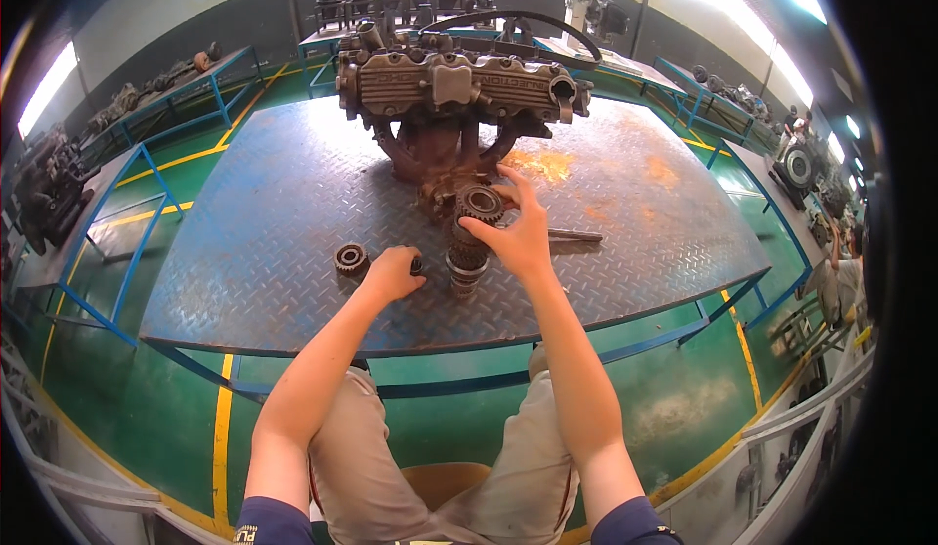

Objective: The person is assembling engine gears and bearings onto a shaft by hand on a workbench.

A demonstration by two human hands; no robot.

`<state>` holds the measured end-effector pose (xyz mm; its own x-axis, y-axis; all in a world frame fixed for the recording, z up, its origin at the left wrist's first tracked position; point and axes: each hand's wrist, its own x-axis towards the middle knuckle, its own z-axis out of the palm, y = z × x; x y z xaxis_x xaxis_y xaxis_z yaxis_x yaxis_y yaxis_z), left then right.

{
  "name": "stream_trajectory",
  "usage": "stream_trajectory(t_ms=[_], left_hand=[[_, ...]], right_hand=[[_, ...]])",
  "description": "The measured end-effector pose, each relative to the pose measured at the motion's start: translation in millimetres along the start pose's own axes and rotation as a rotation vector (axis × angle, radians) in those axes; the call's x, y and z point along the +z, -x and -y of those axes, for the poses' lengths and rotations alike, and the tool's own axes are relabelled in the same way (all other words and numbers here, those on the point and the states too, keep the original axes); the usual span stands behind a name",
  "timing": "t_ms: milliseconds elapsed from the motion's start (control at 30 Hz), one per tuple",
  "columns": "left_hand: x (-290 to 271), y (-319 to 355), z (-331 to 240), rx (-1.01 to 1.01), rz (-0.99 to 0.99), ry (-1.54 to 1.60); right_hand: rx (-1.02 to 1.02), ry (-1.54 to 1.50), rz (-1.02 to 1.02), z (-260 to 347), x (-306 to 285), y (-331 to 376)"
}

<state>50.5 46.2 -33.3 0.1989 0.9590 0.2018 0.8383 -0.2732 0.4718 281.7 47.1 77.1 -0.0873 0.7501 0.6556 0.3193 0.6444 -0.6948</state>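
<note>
My right hand (522,233) grips a toothed metal gear (481,202) between thumb and fingers. Directly below that gear stands a stepped gear shaft (466,269), upright on the metal table (293,193); whether the gear is seated on the shaft I cannot tell. My left hand (392,273), just left of the shaft, is closed around a small dark part (416,265), mostly hidden by the fingers. A second, smaller gear (351,259) lies flat on the table, left of my left hand.
A large engine (459,90) stands on the table behind my hands. A metal bar (575,235) lies right of my right hand. Workbenches with machine parts (161,90) line the left side and the back. At the far right are people (838,276) near another bench.
</note>
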Motion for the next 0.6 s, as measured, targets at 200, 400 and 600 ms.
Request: stream_trajectory(t_ms=[200, 400, 600], left_hand=[[6.1, 2.1, 0.6, 0.051, -0.043, -0.048], [11.9, -1.1, 3.8, 0.023, -0.080, -0.081], [3.9, -0.9, -2.0, -0.035, -0.081, -0.076]], right_hand=[[0.030, 0.056, 0.052, -1.6, 4.6, 1.8], [0.046, 0.087, 0.066, -3.0, 7.1, 4.1], [0.062, 0.106, 0.096, -3.1, 5.8, 5.4]])
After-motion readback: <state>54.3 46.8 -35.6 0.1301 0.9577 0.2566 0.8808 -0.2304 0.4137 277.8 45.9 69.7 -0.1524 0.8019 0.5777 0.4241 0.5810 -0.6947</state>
